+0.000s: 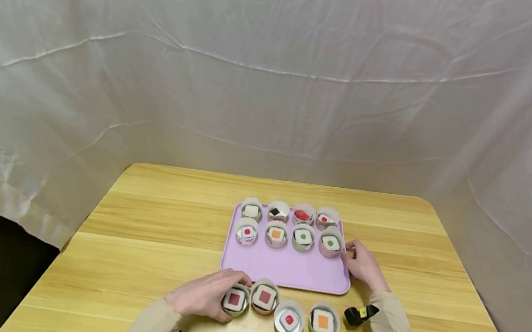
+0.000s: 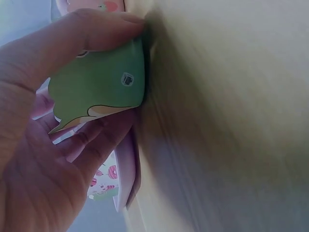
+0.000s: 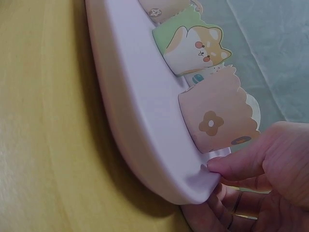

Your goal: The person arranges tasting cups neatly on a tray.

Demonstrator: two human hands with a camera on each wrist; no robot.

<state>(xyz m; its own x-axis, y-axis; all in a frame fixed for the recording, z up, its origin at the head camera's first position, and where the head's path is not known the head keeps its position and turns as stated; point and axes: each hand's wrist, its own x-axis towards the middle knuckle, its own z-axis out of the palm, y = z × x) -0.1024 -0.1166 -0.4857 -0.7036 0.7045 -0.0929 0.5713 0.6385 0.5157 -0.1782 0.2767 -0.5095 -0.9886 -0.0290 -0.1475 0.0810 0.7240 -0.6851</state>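
My left hand (image 1: pixel 207 293) curls round a green paper cup (image 2: pixel 99 87) near the table's front, thumb on one side and fingers on the other. Inside that cup lies a toy sushi roll (image 1: pixel 234 299) with a dark red square centre. My right hand (image 1: pixel 365 266) grips the right edge of a lilac tray (image 1: pixel 279 269); the right wrist view shows the thumb over the rim and fingers below. Beside that thumb stands a pink paper cup (image 3: pixel 219 118) with a flower print. Two rows of cups holding toy sushi fill the tray's far half.
To the right of my left hand, a cup with a red-centred roll (image 1: pixel 264 297), a cup with a small white piece (image 1: pixel 289 320) and a cup with an orange-centred roll (image 1: pixel 323 322) stand in front of the tray. Pale curtains (image 1: pixel 273 106) hang round the wooden table (image 1: pixel 161 220).
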